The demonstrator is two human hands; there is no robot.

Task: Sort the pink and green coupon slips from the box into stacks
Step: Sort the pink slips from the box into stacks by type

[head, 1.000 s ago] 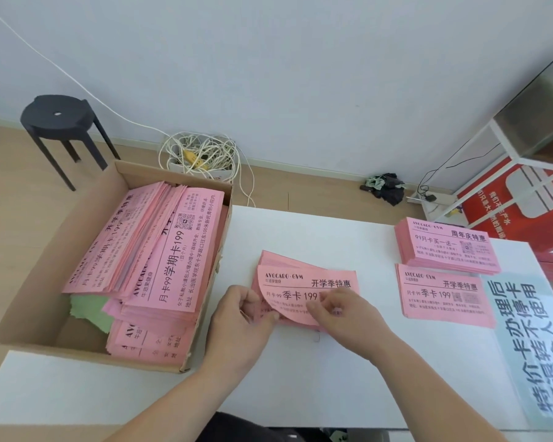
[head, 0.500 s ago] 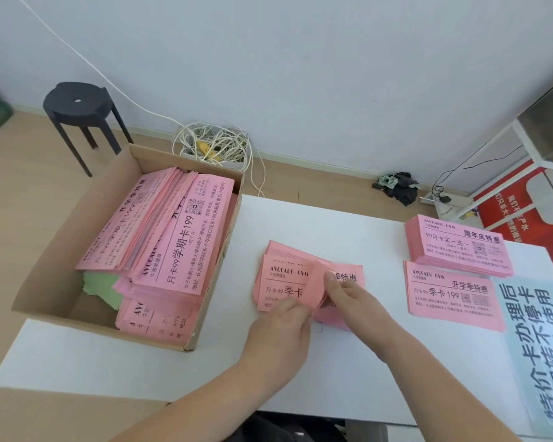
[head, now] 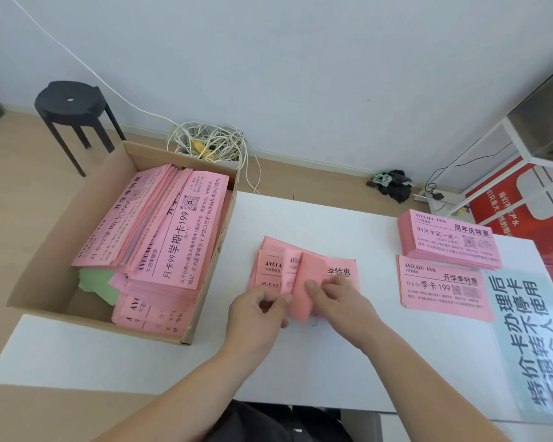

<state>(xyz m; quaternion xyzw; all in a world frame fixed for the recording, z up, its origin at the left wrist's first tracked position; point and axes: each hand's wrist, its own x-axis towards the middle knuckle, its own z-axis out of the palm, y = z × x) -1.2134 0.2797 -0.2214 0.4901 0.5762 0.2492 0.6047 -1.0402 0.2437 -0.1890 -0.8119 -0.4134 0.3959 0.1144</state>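
Your left hand (head: 259, 309) and right hand (head: 336, 296) pinch slips off the pile (head: 342, 271) mid-table. Risk: two thin slips stick together, so one lands in the wrong stack (head: 444, 290).

Looks like a small gym's office or back room, not a home. Evidence: white tabletop (head: 300, 215) against a bare white wall (head: 300, 74), cardboard box (head: 61, 250) full of pink coupon slips (head: 186, 231) printed "AVOCADO GYM" with membership prices, sorted stacks (head: 447, 240) at the right, a pale printed notice sheet (head: 524, 330) on the tabletop. Red promo signboard (head: 524, 199) propped under a white metal shelf frame (head: 505, 145). Wood floor, black stool (head: 71, 100), tangled cable and power strip (head: 205, 145) dumped by the skirting.
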